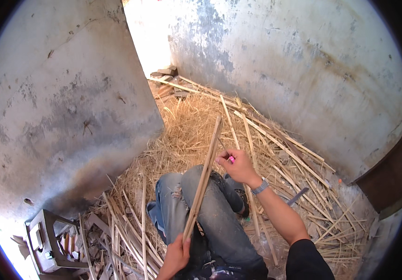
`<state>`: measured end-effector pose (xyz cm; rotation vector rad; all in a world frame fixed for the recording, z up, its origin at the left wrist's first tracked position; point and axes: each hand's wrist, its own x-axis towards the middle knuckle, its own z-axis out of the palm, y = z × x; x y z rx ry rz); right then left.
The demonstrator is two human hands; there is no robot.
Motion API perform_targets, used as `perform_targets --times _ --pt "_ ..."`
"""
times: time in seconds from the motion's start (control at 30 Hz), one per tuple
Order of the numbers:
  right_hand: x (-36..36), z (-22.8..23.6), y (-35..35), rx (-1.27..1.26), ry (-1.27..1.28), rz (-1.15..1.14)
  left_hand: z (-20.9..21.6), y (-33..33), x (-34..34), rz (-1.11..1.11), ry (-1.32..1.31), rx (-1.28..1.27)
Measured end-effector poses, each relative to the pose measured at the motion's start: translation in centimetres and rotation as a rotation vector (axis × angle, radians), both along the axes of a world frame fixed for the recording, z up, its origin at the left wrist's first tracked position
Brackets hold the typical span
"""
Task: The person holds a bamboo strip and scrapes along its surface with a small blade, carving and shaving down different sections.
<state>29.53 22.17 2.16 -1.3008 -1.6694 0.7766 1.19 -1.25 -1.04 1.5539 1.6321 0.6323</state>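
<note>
A long split bamboo strip (pixel 204 179) leans up across my jeans-covered knees, its far end raised over the shavings. My left hand (pixel 176 255) is closed around its near end. Beside the upper half of the strip, my right hand (pixel 239 166) has its fingers pinched together, with a small bright pink thing (pixel 231 159) showing between them. What the pink thing is cannot be made out. A thin dark sliver rises between that hand and the strip. A metal-banded watch (pixel 259 185) is on my right wrist.
Curly shavings (pixel 184 116) cover the floor ahead. Many long strips (pixel 280 140) lie along the right wall, near a dark flat blade (pixel 298 196). More strips (pixel 131 228) lie at left beside a grey box-like frame (pixel 47 238). Bricks (pixel 166 73) sit by the bright opening.
</note>
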Motion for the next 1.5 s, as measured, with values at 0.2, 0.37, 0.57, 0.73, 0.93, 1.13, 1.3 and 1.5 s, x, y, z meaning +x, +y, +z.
perform_targets --times 0.2,0.37,0.57,0.73,0.93,1.13,1.3,1.5 --pt "-0.3 1.4 -1.3 0.010 0.148 0.008 0.3 0.4 -0.4 -0.005 -0.067 -0.026" --pt "-0.8 1.0 -1.6 0.084 0.080 -0.055 0.1 0.8 -0.3 -0.001 -0.091 -0.082" --pt "-1.0 0.7 0.3 0.097 -0.064 -0.108 0.2 0.9 -0.1 -0.003 -0.088 -0.091" --pt "-0.7 0.6 1.6 0.156 -0.076 -0.109 0.3 0.7 -0.3 -0.006 -0.098 -0.129" --pt "-0.9 2.2 0.0 0.020 0.035 -0.173 -1.1 1.0 -1.1 -0.027 -0.157 -0.164" --pt "-1.8 2.0 -3.1 -0.103 0.033 0.056 0.2 2.2 -1.0 -0.052 -0.443 -0.340" --pt "-3.1 1.6 -5.6 -0.065 -0.054 0.164 1.5 3.0 -0.7 0.011 -0.587 -0.435" --pt "-3.3 -1.3 -6.2 0.114 -0.245 0.226 1.6 3.5 -1.3 0.010 -0.600 -0.372"
